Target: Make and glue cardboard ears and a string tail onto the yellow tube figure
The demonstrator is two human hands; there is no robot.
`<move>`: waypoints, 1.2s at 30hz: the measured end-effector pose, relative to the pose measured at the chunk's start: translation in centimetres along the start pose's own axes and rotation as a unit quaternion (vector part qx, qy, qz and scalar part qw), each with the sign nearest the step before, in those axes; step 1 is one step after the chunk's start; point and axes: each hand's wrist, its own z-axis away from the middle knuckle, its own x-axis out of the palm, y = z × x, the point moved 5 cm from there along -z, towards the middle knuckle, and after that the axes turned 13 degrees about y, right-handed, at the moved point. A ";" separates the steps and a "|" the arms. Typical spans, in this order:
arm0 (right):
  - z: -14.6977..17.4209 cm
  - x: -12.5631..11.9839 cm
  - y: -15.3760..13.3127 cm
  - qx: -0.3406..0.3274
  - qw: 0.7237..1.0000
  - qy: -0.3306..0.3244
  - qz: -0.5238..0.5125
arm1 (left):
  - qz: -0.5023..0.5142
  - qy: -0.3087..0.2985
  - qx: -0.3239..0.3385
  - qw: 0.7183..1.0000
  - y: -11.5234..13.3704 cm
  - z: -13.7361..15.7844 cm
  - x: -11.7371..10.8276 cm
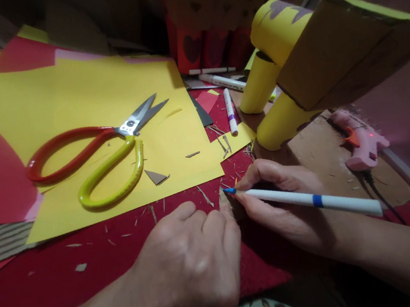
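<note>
My right hand (281,199) grips a white felt-tip pen (345,203) with a blue band, close to its blue tip. The tip meets a small brownish piece of cardboard (224,198), mostly hidden by my fingers. My left hand (198,254) is closed, knuckles up, its fingers pressed round that piece just left of the pen tip. Both hands are low over the dark red cloth (128,262). Beyond my left hand, scissors (130,127) with one red and one yellow handle lie parted on yellow paper (175,157).
A yellow cardboard figure (291,63) with purple patches stands at the right. Near it lies a pink glue gun (364,141) with a lit red light and a cord. A purple-banded marker (230,113) lies behind the hands. Cardboard scraps (157,176) are scattered about.
</note>
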 end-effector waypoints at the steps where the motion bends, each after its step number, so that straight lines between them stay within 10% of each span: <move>1: 0.1 0.0 0.0 -0.004 1.000 -0.001 -0.004 | -0.001 0.001 0.000 1.000 0.0 0.0 0.0; 36: 0.0 -0.1 -0.1 0.009 1.000 -0.007 0.012 | -0.013 -0.003 0.007 1.000 0.0 -0.1 0.2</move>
